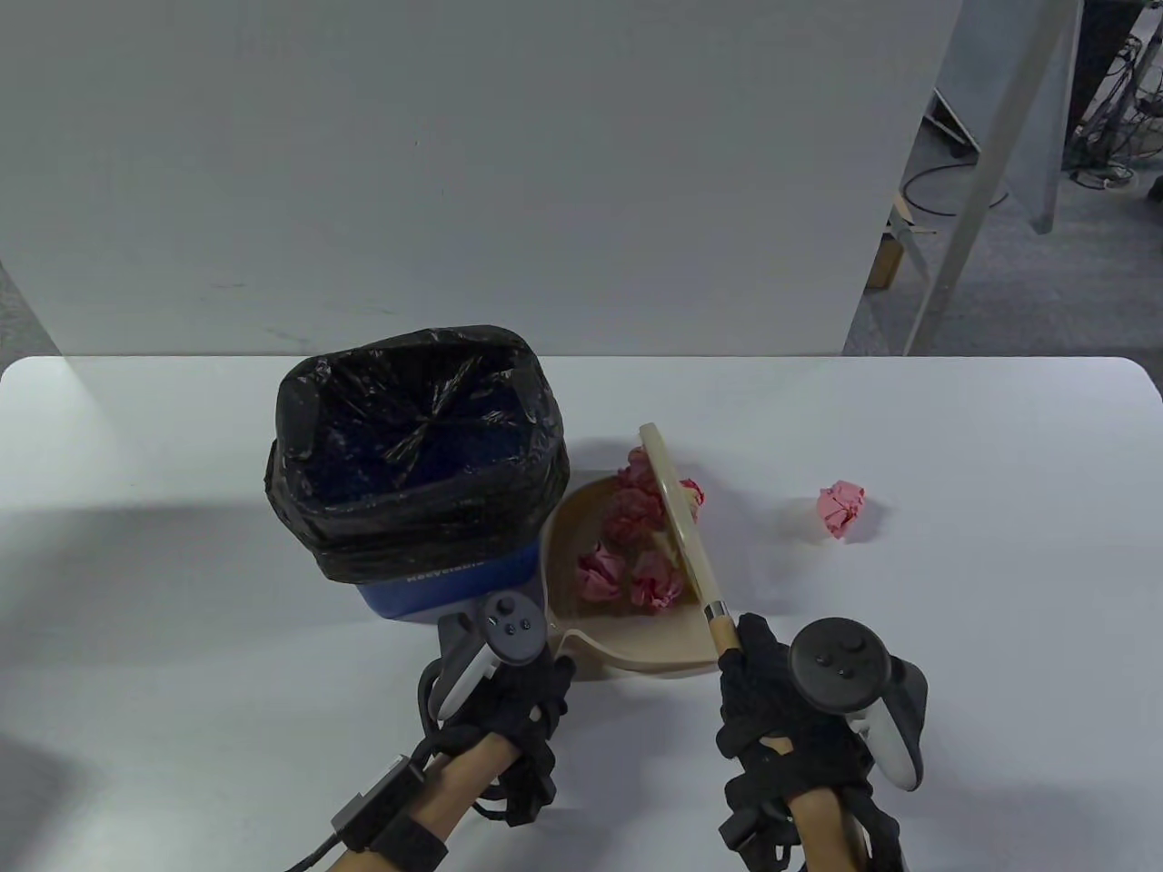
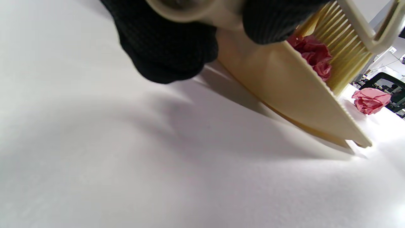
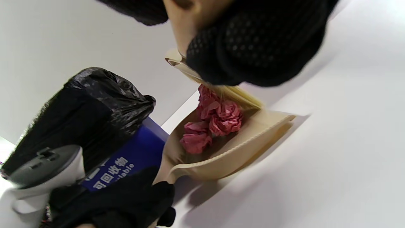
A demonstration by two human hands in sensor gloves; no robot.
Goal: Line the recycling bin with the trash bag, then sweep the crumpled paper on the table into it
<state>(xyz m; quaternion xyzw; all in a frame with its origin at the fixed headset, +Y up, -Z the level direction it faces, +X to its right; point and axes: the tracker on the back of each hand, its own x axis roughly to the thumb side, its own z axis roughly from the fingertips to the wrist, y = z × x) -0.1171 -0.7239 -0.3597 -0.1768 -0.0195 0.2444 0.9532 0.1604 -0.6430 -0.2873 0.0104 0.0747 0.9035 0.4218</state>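
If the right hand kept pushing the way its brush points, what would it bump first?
Probably the crumpled pink paper balls in the beige plastic dustpan, since the right hand aims its beige hand brush up-left across them. Depth is uncertain.

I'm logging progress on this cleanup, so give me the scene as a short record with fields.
bin: blue, lined with black bag, nothing visible inside
dustpan: beige, on the table beside the bin, handle held by left hand
brush: over the dustpan, handle held by right hand
paper in dustpan: several pink balls
paper on table: one pink ball, right of the dustpan
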